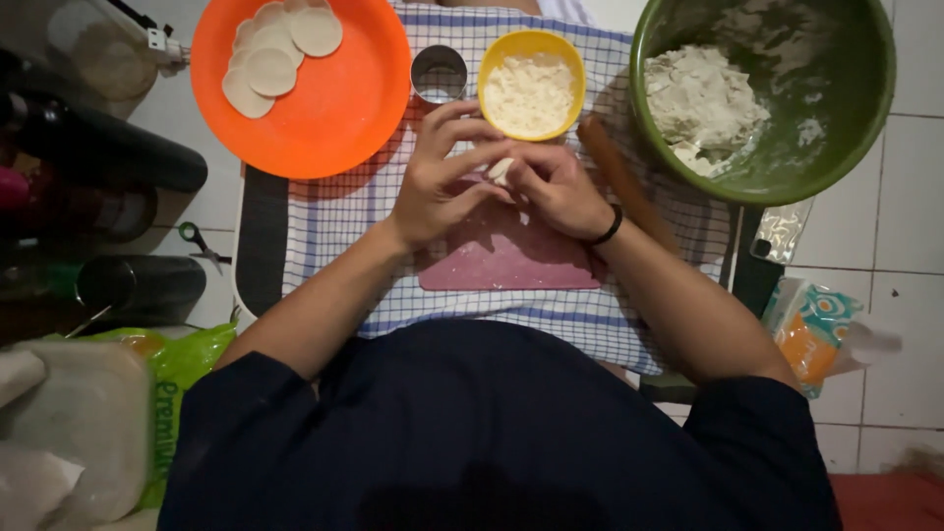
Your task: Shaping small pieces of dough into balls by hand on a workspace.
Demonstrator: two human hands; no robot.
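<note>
My left hand [440, 175] and my right hand [559, 187] meet over a pink board [506, 261] and together pinch a small pale piece of dough [500, 169] between their fingertips. Just beyond the hands stands a yellow bowl [531, 46] of white crumbly filling. A small round metal cutter [439, 74] sits left of that bowl. A wooden rolling pin [621, 180] lies to the right of my right hand, which wears a black wristband.
An orange plate [334, 108] with several round dough discs [272, 54] is at the upper left. A green bowl [846, 118] holds a lump of dough. A checked cloth [334, 216] covers the work area. Scissors [197, 241], dark bottles and plastic bags lie on the tiled floor around it.
</note>
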